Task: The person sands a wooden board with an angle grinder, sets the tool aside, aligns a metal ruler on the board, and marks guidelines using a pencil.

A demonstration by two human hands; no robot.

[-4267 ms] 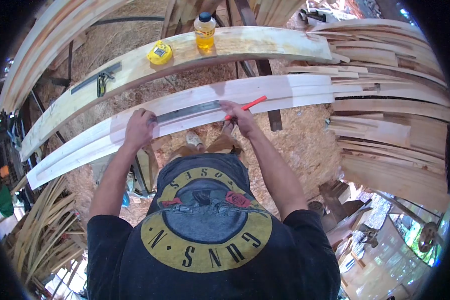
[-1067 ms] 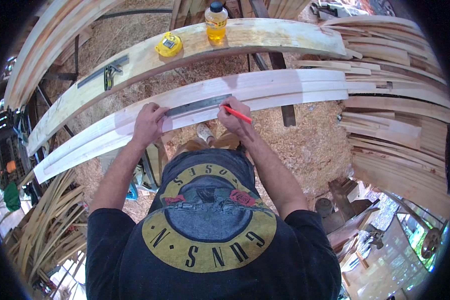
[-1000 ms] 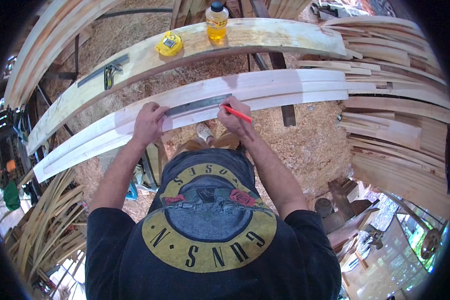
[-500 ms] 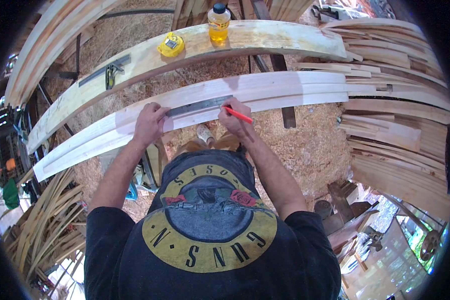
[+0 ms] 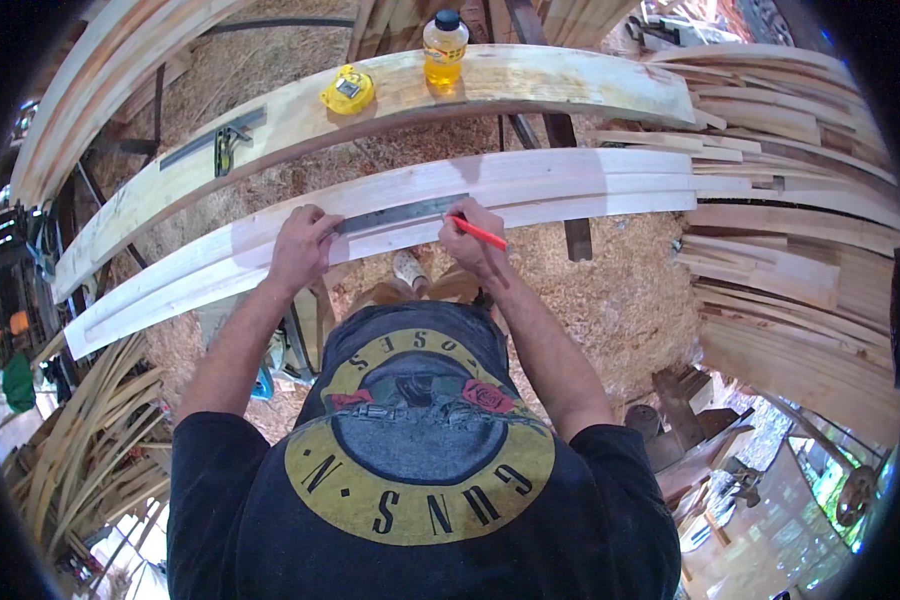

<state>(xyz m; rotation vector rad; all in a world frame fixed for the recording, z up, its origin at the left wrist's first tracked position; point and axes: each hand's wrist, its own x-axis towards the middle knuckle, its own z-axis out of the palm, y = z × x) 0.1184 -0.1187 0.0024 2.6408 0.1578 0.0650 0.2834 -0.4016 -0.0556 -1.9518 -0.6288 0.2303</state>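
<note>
A long pale wooden plank [image 5: 610, 172] crosses in front of me, with a narrow lengthwise strip or groove showing along it. Flat on it lies a dark metal ruler [image 5: 395, 214]. My left hand [image 5: 300, 246] is closed at the ruler's left end, thumb and fingers pinching or pressing it there. Near the ruler's right end, my right hand [image 5: 473, 240] grips a red pencil [image 5: 482, 233], its back end pointing right. The pencil's tip is hidden behind my fingers.
Beyond the plank, a thicker beam [image 5: 530, 75] carries a yellow tape measure [image 5: 348, 91], a bottle of yellow liquid [image 5: 445, 50] and a small square-like tool [image 5: 227, 146]. Stacked boards [image 5: 790, 265] line the right side. Thin offcuts [image 5: 90, 430] pile at lower left. Shavings [image 5: 620, 290] cover the floor.
The view has shifted slightly, so the beam and plank appear a little lower. Both hands keep nearly the same places on the ruler and pencil.
</note>
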